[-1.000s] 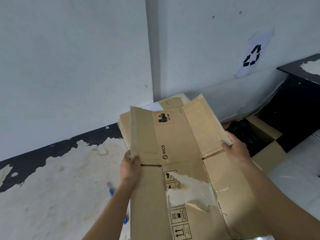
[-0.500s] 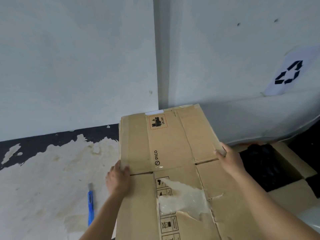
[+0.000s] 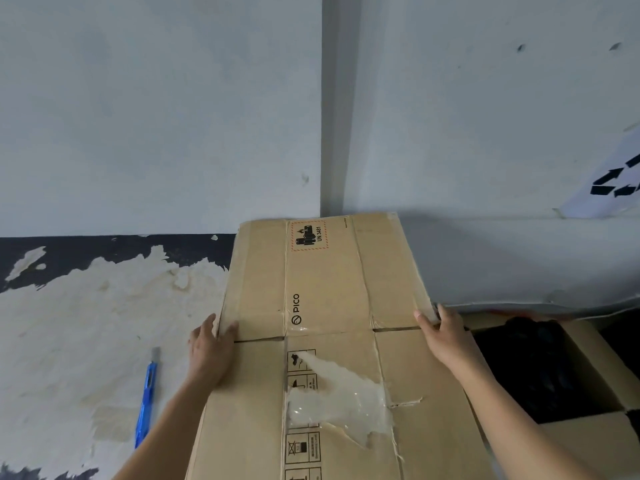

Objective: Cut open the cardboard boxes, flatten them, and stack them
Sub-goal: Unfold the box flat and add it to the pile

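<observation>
nearby, blue cutter (image 3: 147, 396) and open box (image 3: 588, 445) — hands (image 3: 211, 351) (image 3: 446, 337) tight around flattened box (image 3: 325, 278) edges

Pale wall (image 3: 156, 109) corner, peeling floor (image 3: 86, 323), recycling sign (image 3: 613, 181)

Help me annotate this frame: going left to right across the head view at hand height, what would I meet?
blue utility knife → left hand → flattened cardboard box → right hand → open cardboard box holding something black
</observation>
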